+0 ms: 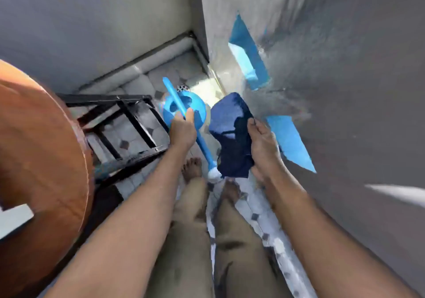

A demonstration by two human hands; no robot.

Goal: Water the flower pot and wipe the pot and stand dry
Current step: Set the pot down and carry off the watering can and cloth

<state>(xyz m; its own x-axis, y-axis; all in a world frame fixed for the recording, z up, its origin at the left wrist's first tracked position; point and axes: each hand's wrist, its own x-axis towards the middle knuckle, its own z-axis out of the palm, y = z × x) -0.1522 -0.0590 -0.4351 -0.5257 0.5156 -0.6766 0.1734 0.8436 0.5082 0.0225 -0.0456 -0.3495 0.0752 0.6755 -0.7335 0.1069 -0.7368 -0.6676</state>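
Looking down over a tiled floor (257, 214) with bare feet below. Left hand (182, 132), fingers clamped on the handle of a blue watering can (184, 109), held low over the floor beside a black metal stand (124, 125). Right hand (264, 141), fingers closed on a dark blue cloth (230, 125), just right of the can. Terracotta flower pot (43, 148) at the left edge, blurred.
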